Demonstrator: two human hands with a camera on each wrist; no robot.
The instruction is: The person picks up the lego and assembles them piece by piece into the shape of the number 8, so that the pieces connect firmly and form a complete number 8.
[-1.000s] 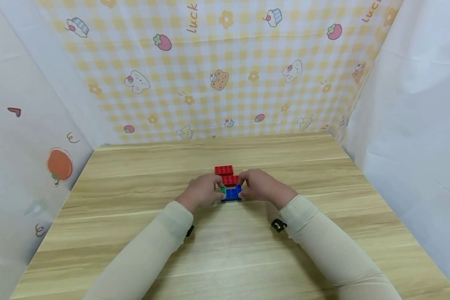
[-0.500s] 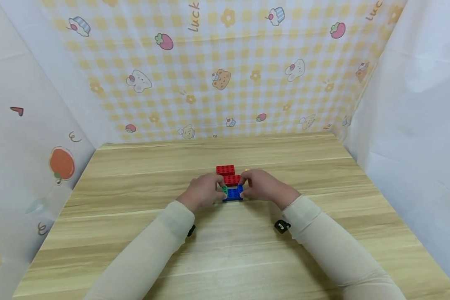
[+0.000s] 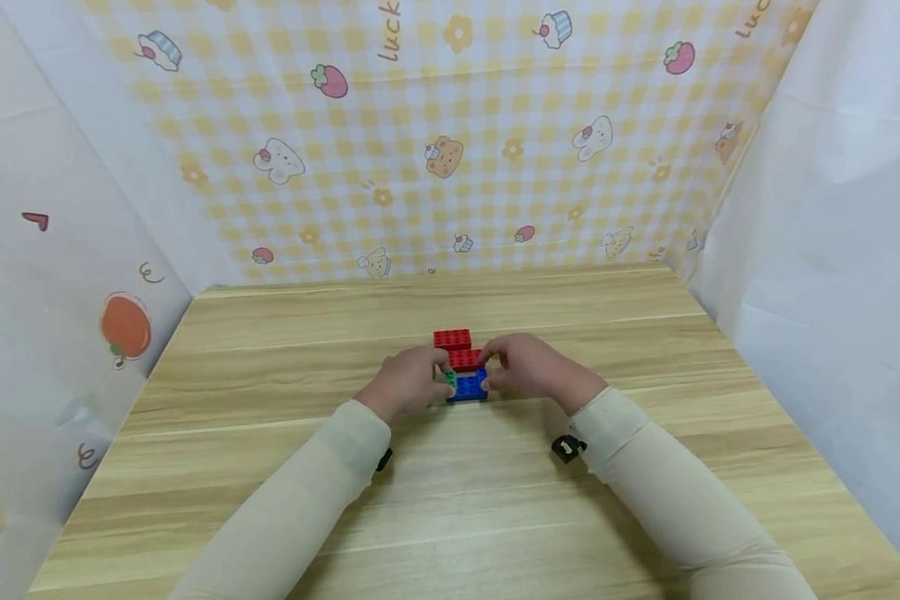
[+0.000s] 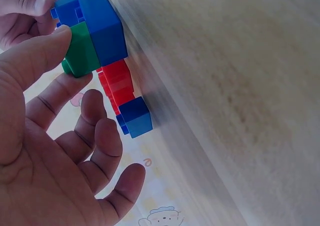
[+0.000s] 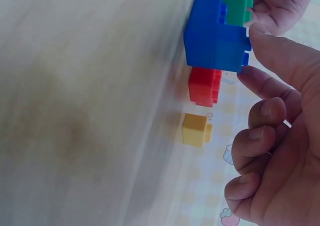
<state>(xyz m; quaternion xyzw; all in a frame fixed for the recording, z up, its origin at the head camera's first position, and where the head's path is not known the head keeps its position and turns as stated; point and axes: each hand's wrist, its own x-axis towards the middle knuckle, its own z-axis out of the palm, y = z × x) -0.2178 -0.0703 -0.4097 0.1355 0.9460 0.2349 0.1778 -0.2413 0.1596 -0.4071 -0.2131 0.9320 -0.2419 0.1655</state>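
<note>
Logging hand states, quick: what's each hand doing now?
Left hand: holding the green toy brick.
Right hand: at the upper blue toy brick; whether gripping, can't tell.

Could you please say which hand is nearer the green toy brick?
Left: the left hand pinches the green toy brick; the right hand is beside the small blue brick across from it.

Screened-off work corner — wood-grain table point(image 3: 450, 517), cartoon-print gingham backdrop point(image 3: 487, 196), pale sheets point(image 3: 840, 225) either side.

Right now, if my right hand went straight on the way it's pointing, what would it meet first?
The small blue block, which your right hand seems to touch; beyond it, probably the green block, though depth is hard to judge.
</note>
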